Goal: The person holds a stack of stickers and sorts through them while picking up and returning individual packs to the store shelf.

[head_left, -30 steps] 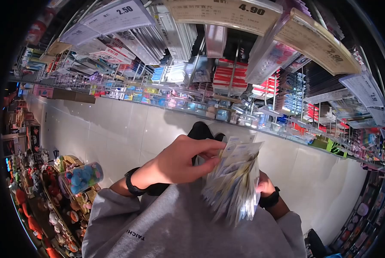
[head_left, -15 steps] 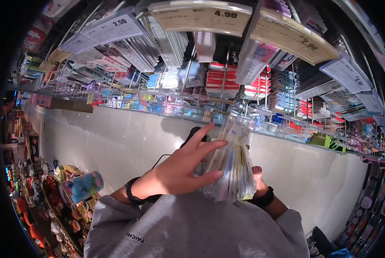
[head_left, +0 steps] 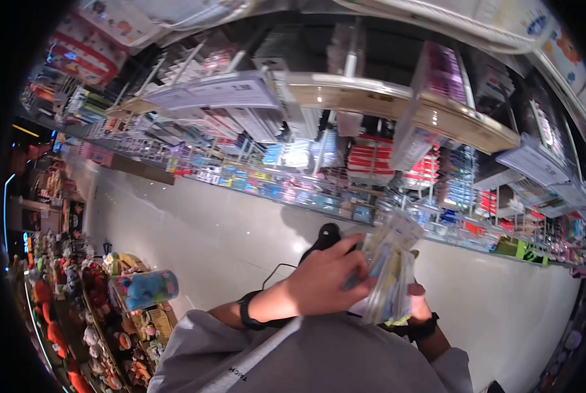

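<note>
A thick bundle of clear plastic packets (head_left: 391,268) is in front of my chest, tilted with its pale header cards towards the rack. What the packets contain is too blurred to tell. My right hand (head_left: 419,302) grips the bundle from its right side; the thumb shows and the other fingers are hidden behind it. On the left side, my left hand (head_left: 326,278) has its fingers bent in and closed against the edge of the packets. Both wrists wear dark bands.
Ahead hangs a shop rack of packaged goods on hooks, with price strips (head_left: 466,124) and red-and-white packs (head_left: 370,160). A pale tiled floor (head_left: 195,226) lies below. Plush toys fill shelves at lower left, beside a clear tub (head_left: 150,289) with blue contents.
My left fingers, spread over the packets before, are now bent in at their left edge. The view has shifted, so the bundle and both hands sit further right and the rack lower.
</note>
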`<state>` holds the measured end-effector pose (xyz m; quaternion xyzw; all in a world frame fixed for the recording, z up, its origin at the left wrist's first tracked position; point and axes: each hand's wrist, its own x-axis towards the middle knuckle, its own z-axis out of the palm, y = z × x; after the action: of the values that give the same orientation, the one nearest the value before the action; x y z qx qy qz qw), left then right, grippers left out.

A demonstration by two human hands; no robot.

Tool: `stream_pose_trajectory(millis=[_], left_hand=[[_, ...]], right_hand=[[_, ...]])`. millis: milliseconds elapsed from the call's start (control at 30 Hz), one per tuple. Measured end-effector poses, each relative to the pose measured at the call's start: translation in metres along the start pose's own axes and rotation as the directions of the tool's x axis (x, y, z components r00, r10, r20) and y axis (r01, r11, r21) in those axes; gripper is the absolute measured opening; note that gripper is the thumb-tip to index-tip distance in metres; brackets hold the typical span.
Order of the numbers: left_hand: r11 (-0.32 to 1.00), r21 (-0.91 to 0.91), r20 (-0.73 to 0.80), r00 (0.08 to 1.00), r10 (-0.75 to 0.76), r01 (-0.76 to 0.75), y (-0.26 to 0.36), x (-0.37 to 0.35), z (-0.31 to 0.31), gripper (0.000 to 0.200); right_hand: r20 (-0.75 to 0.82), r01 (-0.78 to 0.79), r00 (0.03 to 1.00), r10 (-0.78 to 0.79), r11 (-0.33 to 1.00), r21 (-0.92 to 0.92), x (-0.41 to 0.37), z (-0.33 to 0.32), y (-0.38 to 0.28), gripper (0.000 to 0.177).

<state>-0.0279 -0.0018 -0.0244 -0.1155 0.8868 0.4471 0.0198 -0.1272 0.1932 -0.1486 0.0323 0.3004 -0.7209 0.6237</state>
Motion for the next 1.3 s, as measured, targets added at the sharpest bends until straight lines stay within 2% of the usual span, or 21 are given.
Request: stream_pose_trajectory(millis=[33, 67, 100, 200, 267, 400, 467, 500, 567, 700, 767, 800, 867, 1000, 1033, 1100, 1133, 1200, 1300], left_hand=[[1.0, 0.005, 0.02, 1.0, -0.024, 0.024, 0.0, 0.0, 0.003, 0.016], [0.999, -0.021, -0.018, 0.999, 0.041, -0.042, -0.007, 0.001, 0.009, 0.016], [0.999, -0.017, -0.025, 0.999, 0.037, -0.037, -0.008, 0.0, 0.007, 0.016], [0.998, -0.014, 0.06, 0.996, 0.063, -0.062, -0.01, 0.004, 0.005, 0.015], [0.991, -0.119, 0.007, 0.998, 0.056, -0.055, -0.015, 0.007, 0.007, 0.013], [0.979, -0.202, 0.017, 0.999, 0.03, -0.026, -0.022, 0.015, 0.001, 0.012], [0.945, -0.298, -0.061, 0.99, 0.123, -0.136, -0.025, 0.017, 0.002, 0.014], [0.943, -0.301, -0.055, 0.99, 0.13, -0.141, -0.025, 0.018, 0.0, 0.014], [0.948, -0.261, -0.055, 0.983, 0.175, -0.183, -0.026, 0.02, -0.005, 0.015], [0.934, -0.281, -0.073, 0.975, 0.208, -0.22, -0.027, 0.025, -0.006, 0.016], [0.929, -0.289, -0.073, 0.973, 0.22, -0.232, -0.03, 0.028, -0.007, 0.015], [0.923, -0.297, -0.072, 0.97, 0.233, -0.244, -0.031, 0.028, -0.007, 0.014], [0.927, -0.323, -0.054, 0.982, 0.182, -0.19, -0.032, 0.028, -0.008, 0.015], [0.908, -0.416, 0.004, 0.999, 0.05, -0.044, -0.027, 0.028, -0.01, 0.014], [0.908, -0.417, 0.001, 0.999, 0.047, -0.042, -0.026, 0.028, -0.007, 0.014], [0.922, -0.332, -0.171, 0.974, 0.149, -0.199, -0.021, 0.03, 0.003, 0.01], [0.922, -0.334, -0.178, 0.974, 0.143, -0.196, -0.017, 0.028, 0.007, 0.01], [0.982, 0.004, -0.111, 0.976, 0.187, -0.188, -0.005, 0.024, 0.01, 0.008], [0.97, 0.018, -0.08, 0.967, 0.242, -0.242, -0.003, 0.019, 0.009, 0.017]], right_hand=[[-0.006, 0.001, 1.0, -0.001, 1.0, -0.011, -0.002, -0.001, 0.0, 0.079], [-0.011, 0.006, 1.0, -0.006, 1.0, -0.02, -0.002, -0.002, 0.002, 0.079], [-0.015, 0.007, 1.0, -0.008, 0.999, -0.032, -0.001, -0.004, 0.002, 0.078], [-0.015, 0.014, 1.0, -0.015, 0.998, -0.054, -0.004, -0.009, 0.005, 0.078], [0.013, 0.021, 1.0, -0.021, 0.999, -0.038, 0.0, -0.011, 0.007, 0.078], [0.106, 0.048, 0.993, -0.054, 0.997, 0.058, 0.011, -0.002, 0.003, 0.078], [0.138, 0.083, 0.985, -0.1, 0.988, 0.128, 0.015, 0.007, -0.001, 0.079], [0.132, 0.091, 0.985, -0.108, 0.988, 0.129, 0.019, 0.012, -0.003, 0.079], [0.225, 0.07, 0.967, -0.122, 0.972, 0.226, 0.023, 0.017, -0.005, 0.079], [0.151, 0.091, 0.982, -0.112, 0.986, 0.143, 0.024, 0.008, -0.001, 0.084], [0.22, 0.031, 0.968, -0.121, 0.928, 0.372, 0.026, 0.005, 0.001, 0.077], [0.222, 0.027, 0.968, -0.117, 0.928, 0.371, 0.026, 0.003, 0.003, 0.077], [0.267, -0.011, 0.955, -0.126, 0.889, 0.458, 0.026, -0.002, 0.004, 0.075], [0.264, 0.008, 0.952, -0.154, 0.876, 0.482, 0.026, -0.004, 0.004, 0.075], [0.237, 0.035, 0.96, -0.152, 0.9, 0.435, 0.027, -0.005, 0.004, 0.077], [0.216, 0.057, 0.965, -0.149, 0.923, 0.381, 0.029, -0.008, 0.003, 0.079], [0.226, 0.089, 0.963, -0.15, 0.961, 0.261, 0.03, -0.011, 0.003, 0.081], [0.244, 0.129, 0.959, -0.144, 0.989, 0.076, 0.03, -0.013, 0.002, 0.084], [0.238, 0.112, 0.963, -0.129, 0.99, 0.084, 0.03, -0.009, -0.002, 0.084]])
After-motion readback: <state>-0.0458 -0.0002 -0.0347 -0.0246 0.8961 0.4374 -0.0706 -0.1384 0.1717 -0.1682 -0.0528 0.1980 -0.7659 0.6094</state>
